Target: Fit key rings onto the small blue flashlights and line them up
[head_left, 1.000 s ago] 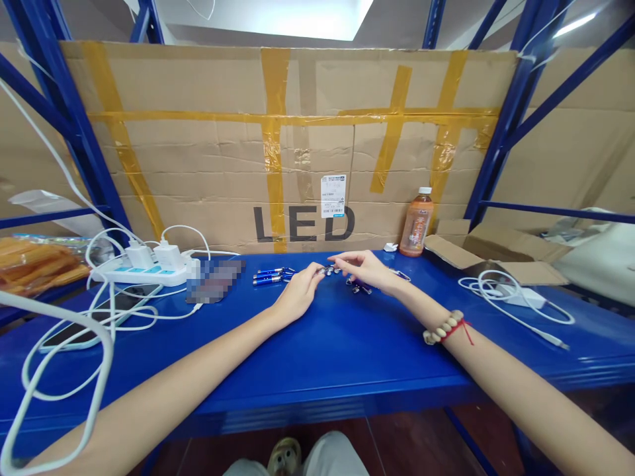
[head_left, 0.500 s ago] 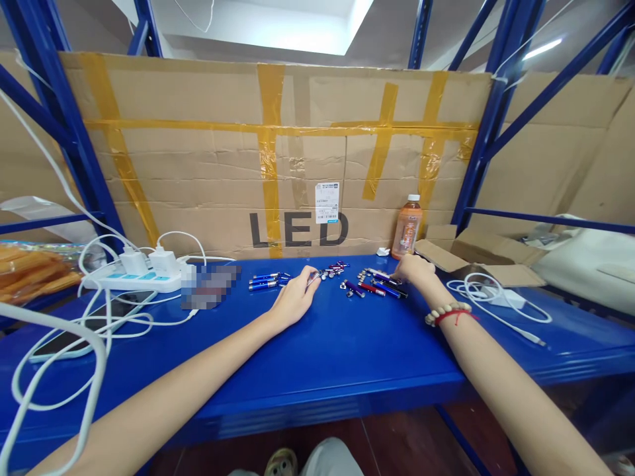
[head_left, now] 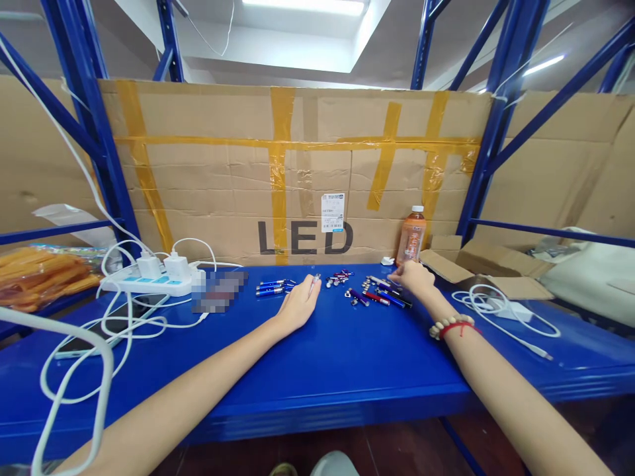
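Note:
My left hand is closed, with a small silvery piece pinched at its fingertips. Just left of it lie several blue pen-like metal tubes in a row. Small purple and silver parts are grouped to its right. My right hand reaches to the back right edge of a loose pile of pen-like tubes. Its fingers are bent together; whatever is between them is hidden. In that pile I see a red tube, a blue tube and a purple tube.
An orange drink bottle stands behind my right hand. Further right are an open carton and a white cable. At left, a power strip, a phone and looped cords lie on the blue shelf. Cardboard backs it.
My view has tilted up, so the scene sits lower and slightly to the right. Both hands stay at about the same spots on the shelf; the left still pinches the silvery piece.

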The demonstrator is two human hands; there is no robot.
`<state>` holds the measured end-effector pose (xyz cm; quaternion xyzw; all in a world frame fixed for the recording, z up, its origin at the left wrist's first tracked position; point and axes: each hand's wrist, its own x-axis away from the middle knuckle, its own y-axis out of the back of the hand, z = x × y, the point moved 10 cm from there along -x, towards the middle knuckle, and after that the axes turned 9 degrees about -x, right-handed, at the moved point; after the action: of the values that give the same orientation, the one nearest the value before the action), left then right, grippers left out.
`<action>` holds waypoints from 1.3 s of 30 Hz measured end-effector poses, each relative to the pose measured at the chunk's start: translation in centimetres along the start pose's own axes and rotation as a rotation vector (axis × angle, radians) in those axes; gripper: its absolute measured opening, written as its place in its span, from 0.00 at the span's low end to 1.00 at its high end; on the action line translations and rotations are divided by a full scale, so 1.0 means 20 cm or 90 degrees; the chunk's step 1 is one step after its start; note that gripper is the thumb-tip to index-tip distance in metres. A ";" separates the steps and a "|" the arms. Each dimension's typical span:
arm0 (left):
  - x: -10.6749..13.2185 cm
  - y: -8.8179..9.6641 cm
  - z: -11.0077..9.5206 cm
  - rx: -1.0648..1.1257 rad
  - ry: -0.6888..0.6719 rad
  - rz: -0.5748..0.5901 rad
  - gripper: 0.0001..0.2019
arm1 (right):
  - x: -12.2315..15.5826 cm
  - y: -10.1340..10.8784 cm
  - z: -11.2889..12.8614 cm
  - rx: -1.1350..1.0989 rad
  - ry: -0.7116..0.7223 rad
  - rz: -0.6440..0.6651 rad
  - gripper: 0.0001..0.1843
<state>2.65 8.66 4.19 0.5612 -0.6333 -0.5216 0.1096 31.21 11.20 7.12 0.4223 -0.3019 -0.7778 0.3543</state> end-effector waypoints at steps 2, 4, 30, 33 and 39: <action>0.00 0.00 0.01 0.028 0.005 -0.009 0.16 | 0.04 0.03 0.08 -0.097 0.036 -0.015 0.12; -0.01 0.01 0.02 0.060 0.008 -0.015 0.18 | 0.08 0.00 0.22 -0.270 0.109 0.042 0.17; -0.01 0.03 -0.04 0.180 -0.068 -0.025 0.09 | 0.47 -0.38 0.67 -0.813 0.071 0.490 0.22; -0.01 0.02 -0.04 0.186 -0.052 -0.012 0.08 | 0.46 -0.36 0.66 -0.773 0.079 0.465 0.21; -0.01 0.04 -0.04 0.208 -0.057 -0.029 0.10 | 0.52 -0.41 0.68 -0.701 0.088 0.545 0.20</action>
<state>2.87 8.15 5.25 0.5621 -0.7008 -0.4385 -0.0235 12.83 9.72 2.46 0.0738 0.0197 -0.5809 0.8104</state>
